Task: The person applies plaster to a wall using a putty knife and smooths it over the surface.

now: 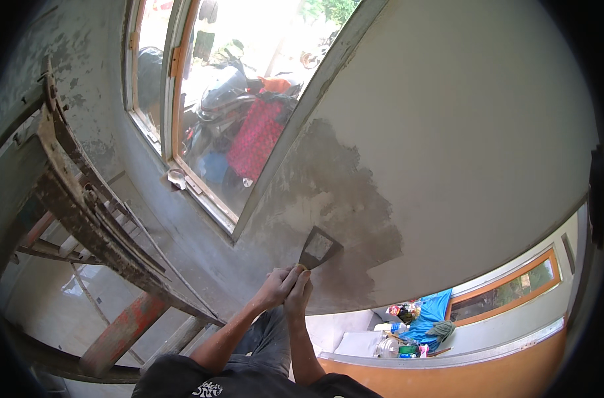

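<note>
Both of my hands are closed together around the handle of a putty knife [320, 246], with the handle itself mostly hidden by fingers. My left hand [274, 288] wraps in from the left, and my right hand [298, 293] presses against it. The wide, dark blade points up and away from me over the wall, a pale patch showing on its face. Around and beyond it spreads a darker, damp-looking patch [348, 192] with ragged edges on the grey plastered wall [474, 132]. Whether the blade touches the wall I cannot tell.
A worn ladder [126, 331] with a reddish rung stands close on my left. Ahead is a window [209, 192], with a pink-red cloth and a motorbike beyond it. Low on the right, a blue plastic sheet [434, 318] and several small containers lie beside an orange-framed window [504, 292].
</note>
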Demonstrator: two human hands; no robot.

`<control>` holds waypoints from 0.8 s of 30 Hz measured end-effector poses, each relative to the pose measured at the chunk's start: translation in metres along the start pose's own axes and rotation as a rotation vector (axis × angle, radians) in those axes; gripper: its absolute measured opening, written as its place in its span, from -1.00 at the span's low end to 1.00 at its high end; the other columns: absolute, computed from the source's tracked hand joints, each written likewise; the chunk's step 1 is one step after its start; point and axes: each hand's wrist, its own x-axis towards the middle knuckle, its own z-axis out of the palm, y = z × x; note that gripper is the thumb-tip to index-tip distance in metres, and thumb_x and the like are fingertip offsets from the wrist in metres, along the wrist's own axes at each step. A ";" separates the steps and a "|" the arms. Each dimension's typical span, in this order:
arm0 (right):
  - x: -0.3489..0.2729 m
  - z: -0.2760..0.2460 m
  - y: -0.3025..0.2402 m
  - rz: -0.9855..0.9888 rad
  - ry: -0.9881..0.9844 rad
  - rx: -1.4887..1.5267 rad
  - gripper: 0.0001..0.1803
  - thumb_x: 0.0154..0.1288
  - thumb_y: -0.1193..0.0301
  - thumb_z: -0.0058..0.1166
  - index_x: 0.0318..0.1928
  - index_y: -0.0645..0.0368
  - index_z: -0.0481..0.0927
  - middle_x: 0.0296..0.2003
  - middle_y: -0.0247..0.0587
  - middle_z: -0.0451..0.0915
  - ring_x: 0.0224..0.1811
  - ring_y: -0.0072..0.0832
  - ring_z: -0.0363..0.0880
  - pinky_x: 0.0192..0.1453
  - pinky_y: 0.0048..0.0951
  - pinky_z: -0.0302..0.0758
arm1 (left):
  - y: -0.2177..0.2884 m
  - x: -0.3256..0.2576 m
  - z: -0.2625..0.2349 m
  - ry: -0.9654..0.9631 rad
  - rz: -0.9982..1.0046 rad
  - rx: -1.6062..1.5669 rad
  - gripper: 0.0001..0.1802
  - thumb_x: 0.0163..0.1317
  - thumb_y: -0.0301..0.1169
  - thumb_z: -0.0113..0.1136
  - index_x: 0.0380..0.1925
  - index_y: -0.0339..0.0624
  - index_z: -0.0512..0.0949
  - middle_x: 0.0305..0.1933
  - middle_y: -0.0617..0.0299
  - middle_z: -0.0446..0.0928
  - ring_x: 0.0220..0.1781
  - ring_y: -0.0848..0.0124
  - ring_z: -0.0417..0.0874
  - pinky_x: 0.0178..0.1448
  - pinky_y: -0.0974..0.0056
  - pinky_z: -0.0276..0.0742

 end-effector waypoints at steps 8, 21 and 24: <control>0.012 0.019 -0.029 -0.025 0.038 -0.024 -0.34 0.45 0.00 -0.53 -0.34 0.35 0.45 -0.39 -0.08 0.56 -0.38 -0.38 0.55 -0.27 -0.43 0.49 | 0.032 0.019 -0.020 -0.088 -0.017 0.066 -0.58 0.34 -0.19 -0.15 -0.27 -0.38 0.51 -0.43 0.03 0.58 -0.35 0.36 0.57 -0.18 0.28 0.45; -0.008 0.038 -0.028 0.126 0.170 0.126 -0.42 0.45 0.10 -0.44 -0.36 0.38 0.47 -0.46 -0.17 0.53 -0.42 -0.45 0.48 -0.33 -0.42 0.41 | 0.038 0.009 -0.033 -0.145 -0.083 0.138 -0.63 0.34 -0.24 -0.15 -0.30 -0.36 0.51 -0.46 0.03 0.56 -0.39 0.39 0.56 -0.25 0.29 0.42; -0.007 0.041 -0.027 0.178 0.221 0.157 -0.40 0.45 0.07 -0.44 -0.37 0.37 0.46 -0.47 -0.20 0.52 -0.43 -0.48 0.47 -0.34 -0.44 0.41 | 0.038 0.010 -0.030 -0.081 -0.075 0.111 -0.58 0.30 -0.22 -0.14 -0.40 -0.40 0.51 -0.56 -0.06 0.51 -0.47 0.36 0.57 -0.33 0.25 0.44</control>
